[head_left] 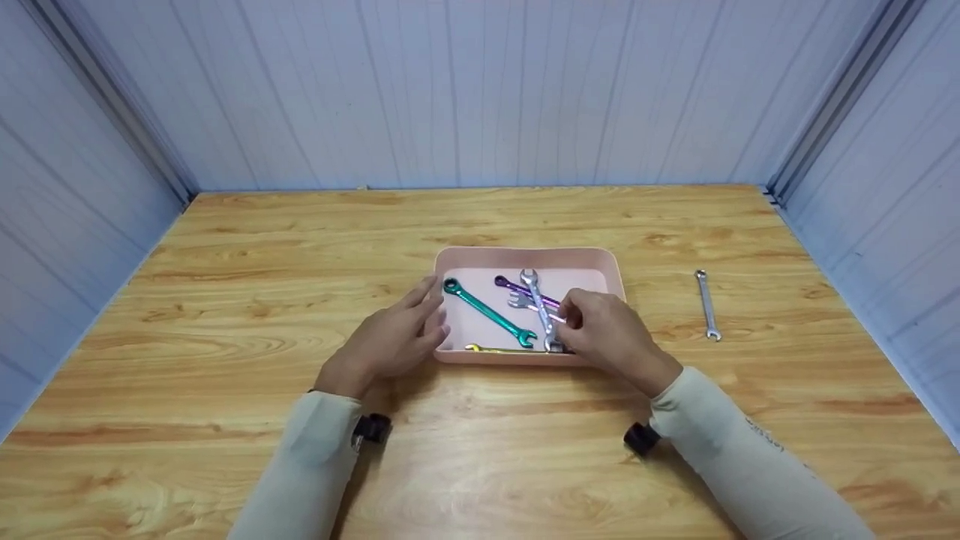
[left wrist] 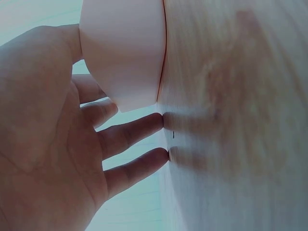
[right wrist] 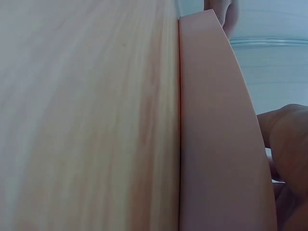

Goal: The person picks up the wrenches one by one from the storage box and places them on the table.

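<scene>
A pink tray (head_left: 525,359) holds several wrenches. My left hand (head_left: 397,334) is beside its left wall, fingers extended; in the left wrist view the tray's side (left wrist: 122,53) overlaps the thumb. My right hand (head_left: 604,330) reaches over the front right rim with curled fingers, its fingertips right at the lower part of a silver wrench (head_left: 535,296). Whether they pinch it I cannot tell. That wrench crosses a purple wrench (head_left: 514,284) and another silver wrench (head_left: 519,301). A green wrench (head_left: 487,311) lies slanted at the left, and a yellow wrench (head_left: 480,348) shows along the front wall.
One more silver wrench (head_left: 707,304) lies on the wooden table (head_left: 262,300), right of the tray. Pale panel walls (head_left: 487,97) enclose the table at the back and both sides. In the right wrist view, the tray's outer wall (right wrist: 214,134) stands between the camera and the fingers.
</scene>
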{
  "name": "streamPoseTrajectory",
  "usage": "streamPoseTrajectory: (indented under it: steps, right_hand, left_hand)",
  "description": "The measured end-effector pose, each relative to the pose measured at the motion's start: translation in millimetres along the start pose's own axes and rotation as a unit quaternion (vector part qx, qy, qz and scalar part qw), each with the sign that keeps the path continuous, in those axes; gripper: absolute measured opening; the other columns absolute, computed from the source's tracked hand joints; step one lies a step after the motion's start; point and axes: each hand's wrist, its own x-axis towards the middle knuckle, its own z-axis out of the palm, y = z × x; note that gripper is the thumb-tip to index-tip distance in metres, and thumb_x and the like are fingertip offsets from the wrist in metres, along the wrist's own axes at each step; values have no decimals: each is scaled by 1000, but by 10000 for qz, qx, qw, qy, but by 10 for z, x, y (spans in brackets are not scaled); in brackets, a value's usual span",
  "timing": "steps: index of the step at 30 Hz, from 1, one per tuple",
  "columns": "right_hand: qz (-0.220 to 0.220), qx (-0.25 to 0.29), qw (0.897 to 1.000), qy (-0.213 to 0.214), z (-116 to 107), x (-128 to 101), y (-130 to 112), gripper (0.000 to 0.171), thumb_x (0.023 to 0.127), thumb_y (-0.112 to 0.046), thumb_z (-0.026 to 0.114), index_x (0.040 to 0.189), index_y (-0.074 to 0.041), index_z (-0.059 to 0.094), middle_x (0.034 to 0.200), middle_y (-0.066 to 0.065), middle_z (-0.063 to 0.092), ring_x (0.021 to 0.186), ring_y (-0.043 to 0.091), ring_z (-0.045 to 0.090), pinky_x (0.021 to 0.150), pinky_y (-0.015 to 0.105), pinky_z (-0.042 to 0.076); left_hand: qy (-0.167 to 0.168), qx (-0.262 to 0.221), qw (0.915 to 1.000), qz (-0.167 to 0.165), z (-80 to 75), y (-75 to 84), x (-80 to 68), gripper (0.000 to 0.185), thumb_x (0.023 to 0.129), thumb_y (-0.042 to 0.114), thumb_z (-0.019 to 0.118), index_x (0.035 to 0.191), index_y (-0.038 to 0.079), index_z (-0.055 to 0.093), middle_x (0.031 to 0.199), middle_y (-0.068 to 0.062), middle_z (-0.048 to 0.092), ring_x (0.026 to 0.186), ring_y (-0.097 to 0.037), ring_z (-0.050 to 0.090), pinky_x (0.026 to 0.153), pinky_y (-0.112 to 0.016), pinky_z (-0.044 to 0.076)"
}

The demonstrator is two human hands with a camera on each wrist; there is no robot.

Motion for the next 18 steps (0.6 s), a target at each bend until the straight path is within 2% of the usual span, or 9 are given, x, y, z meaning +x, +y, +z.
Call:
streamPoseTrajectory:
  steps: [4, 12, 18]
  right_hand:
    - [176, -157, 9995, -191, -10, 64, -34, 12, 88, -20, 72, 89, -10, 65, 75, -1, 59, 68, 16, 53, 60, 32, 42]
    - [818, -316, 9929, -802, -70, 182, -85, 15, 90, -23, 69, 96, -10, 66, 83, 3, 65, 71, 17, 58, 61, 31, 45]
    - [884, -680, 9880, -1069, -107, 277, -67, 23, 89, -29, 69, 99, -8, 67, 91, 7, 67, 76, 22, 58, 65, 35, 45]
  left_hand:
    - [61, 20, 9999, 133, -28, 6, 1, 62, 105, 39, 48, 157, 11, 32, 167, -2, 15, 137, -32, 46, 109, -50, 40]
    - [4, 92, 10000, 38, -39, 40, 21, 60, 105, 40, 45, 157, 11, 33, 168, -1, 13, 140, -31, 42, 112, -49, 36]
    - [-10, 35, 10000, 22, -5, 97, 97, 60, 106, 41, 43, 158, 14, 31, 168, 1, 12, 141, -30, 40, 113, -47, 35]
